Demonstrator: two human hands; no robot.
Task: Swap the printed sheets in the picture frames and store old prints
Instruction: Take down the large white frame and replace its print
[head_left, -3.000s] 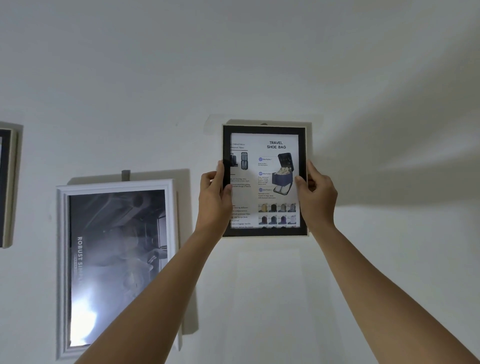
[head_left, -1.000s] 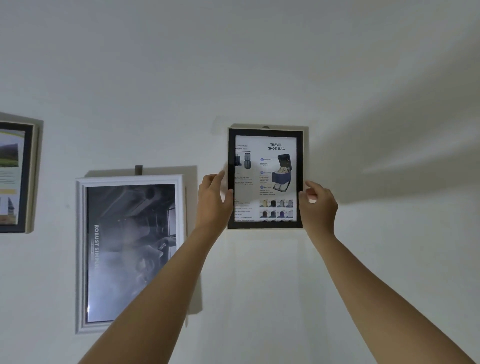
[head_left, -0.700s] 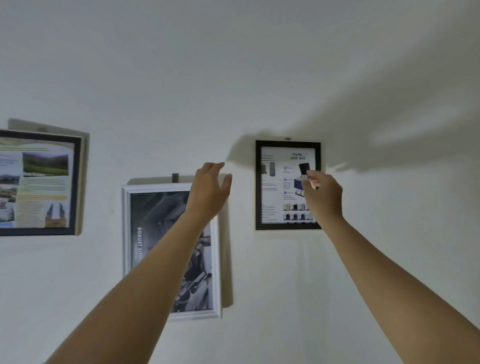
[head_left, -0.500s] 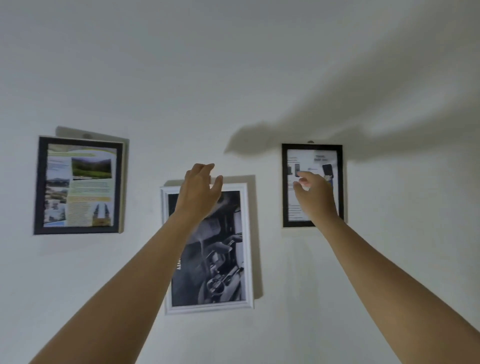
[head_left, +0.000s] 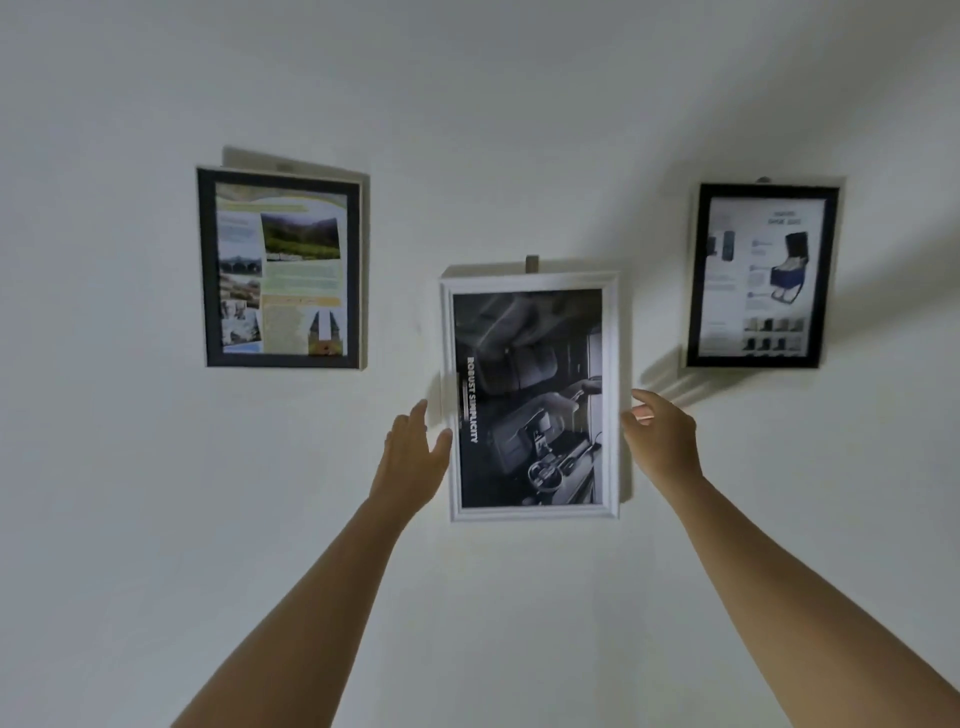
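Three picture frames hang on a white wall. In the middle, a white frame (head_left: 531, 283) holds a dark car-interior print reading "ROBUST SIMPLICITY". A black frame (head_left: 762, 191) with a travel shoe bag print hangs at the upper right. Another black frame (head_left: 205, 270) with a landscape leaflet print hangs at the upper left. My left hand (head_left: 413, 457) is open beside the white frame's left edge, thumb at the rim. At the frame's right edge my right hand (head_left: 661, 439) is open, fingers spread, apparently just off it.
A small grey hook (head_left: 531, 263) sticks out above the white frame. The wall (head_left: 156, 493) around the frames is plain and white. Shadows of my arms fall across the wall at the right.
Both hands let go of the shoe bag frame, which stays hanging on the wall. They moved left and down to either side of the white frame, and my view shifted left.
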